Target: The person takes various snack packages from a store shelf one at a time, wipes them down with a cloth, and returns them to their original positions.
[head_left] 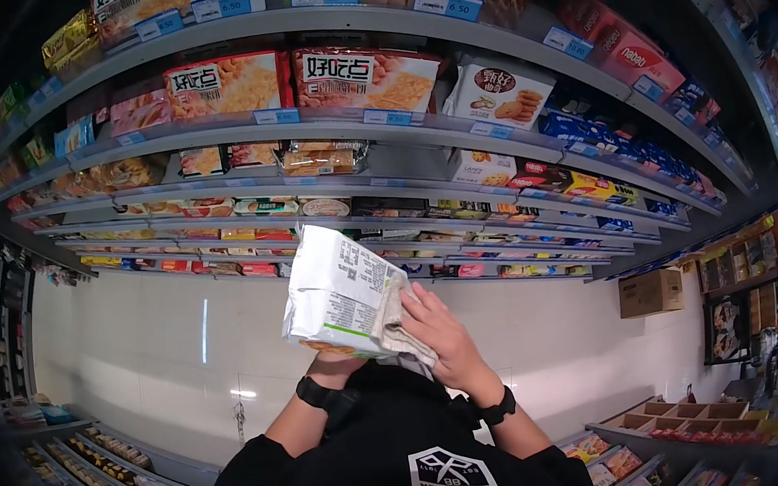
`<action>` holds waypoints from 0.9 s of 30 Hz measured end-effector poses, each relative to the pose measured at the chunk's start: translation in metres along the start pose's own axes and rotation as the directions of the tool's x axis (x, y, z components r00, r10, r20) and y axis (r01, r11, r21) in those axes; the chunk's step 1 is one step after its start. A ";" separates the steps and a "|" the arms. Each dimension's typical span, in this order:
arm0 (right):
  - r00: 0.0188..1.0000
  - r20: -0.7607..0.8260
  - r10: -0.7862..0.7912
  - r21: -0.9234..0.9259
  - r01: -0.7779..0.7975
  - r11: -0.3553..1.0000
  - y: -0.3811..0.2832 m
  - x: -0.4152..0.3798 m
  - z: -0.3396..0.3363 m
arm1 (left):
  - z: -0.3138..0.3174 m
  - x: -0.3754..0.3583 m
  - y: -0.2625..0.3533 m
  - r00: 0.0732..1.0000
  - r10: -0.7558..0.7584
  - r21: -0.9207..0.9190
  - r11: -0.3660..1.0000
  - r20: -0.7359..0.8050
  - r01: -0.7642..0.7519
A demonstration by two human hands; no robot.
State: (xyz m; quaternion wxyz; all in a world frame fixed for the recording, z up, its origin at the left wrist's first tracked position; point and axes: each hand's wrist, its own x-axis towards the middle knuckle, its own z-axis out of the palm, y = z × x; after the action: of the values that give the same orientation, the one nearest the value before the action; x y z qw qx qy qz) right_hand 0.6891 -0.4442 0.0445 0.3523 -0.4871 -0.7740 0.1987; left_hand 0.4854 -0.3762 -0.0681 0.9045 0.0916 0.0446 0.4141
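In front of my chest is a white biscuit packet (336, 283) with small print, a square code, a green stripe and a picture of biscuits along its lower edge. My left hand (334, 368) grips it from below; most of those fingers are hidden behind the packet. A crumpled, pale grey-beige cloth (401, 328) lies against the packet's right side. My right hand (443, 338) is closed over this cloth and presses it onto the packet. Both wrists wear dark bands.
Stacked shelves (354, 21) of packaged biscuits with blue price tags stretch across the front. Red biscuit packets (365, 78) and a white biscuit box (499, 96) stand there. A cardboard box (650, 293) sits on the pale floor (169, 335). Lower racks (113, 476) are behind me.
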 end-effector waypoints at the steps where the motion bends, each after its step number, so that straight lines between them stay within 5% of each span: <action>1: 0.998 -0.045 0.053 -0.036 -0.054 0.998 0.004 0.002 -0.001 | 0.015 0.001 0.002 1.000 0.009 -0.004 1.000 0.007 -0.009; 5: 0.954 -0.181 0.239 0.102 -0.223 0.969 0.009 0.017 0.000 | 0.034 0.003 0.002 0.997 0.025 -0.045 0.999 0.071 -0.022; 7: 0.952 -0.184 0.244 0.127 -0.223 0.966 -0.001 0.023 0.003 | 0.033 0.004 -0.004 0.995 -0.061 -0.056 0.997 -0.084 0.057; 11: 0.991 -0.131 0.012 -0.018 -0.014 1.000 -0.011 0.020 0.010 | -0.005 0.006 -0.024 0.983 -0.005 -0.015 1.000 -0.184 0.002; 12: 0.998 -0.048 -0.048 0.017 0.049 0.999 -0.014 0.018 0.012 | 0.001 0.005 -0.026 0.970 0.060 0.265 0.964 -0.237 0.005; 15: 0.994 0.046 -0.104 0.067 0.100 0.993 -0.011 0.007 0.013 | -0.026 -0.015 -0.020 0.962 0.062 0.224 0.975 -0.267 -0.001; 20: 0.985 0.063 0.158 0.033 -0.160 0.987 0.017 -0.022 -0.008 | -0.052 -0.010 -0.010 0.933 0.067 0.130 0.991 -0.352 -0.022; 23: 0.955 -0.059 0.292 0.005 -0.292 0.956 0.036 -0.060 -0.028 | -0.067 -0.016 0.008 0.915 0.058 0.108 0.994 -0.399 -0.017; 27: 0.769 -0.278 0.576 0.086 -0.577 0.812 0.041 -0.120 -0.047 | -0.081 -0.014 0.034 0.894 0.090 0.057 0.996 -0.439 -0.072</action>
State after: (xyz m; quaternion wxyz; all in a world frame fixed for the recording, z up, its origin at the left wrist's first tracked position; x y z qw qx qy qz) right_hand 0.7825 -0.5349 0.0071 0.3833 -0.7251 -0.5274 0.2217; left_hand 0.4382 -0.3550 -0.1406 0.8509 0.0151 0.2528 0.4602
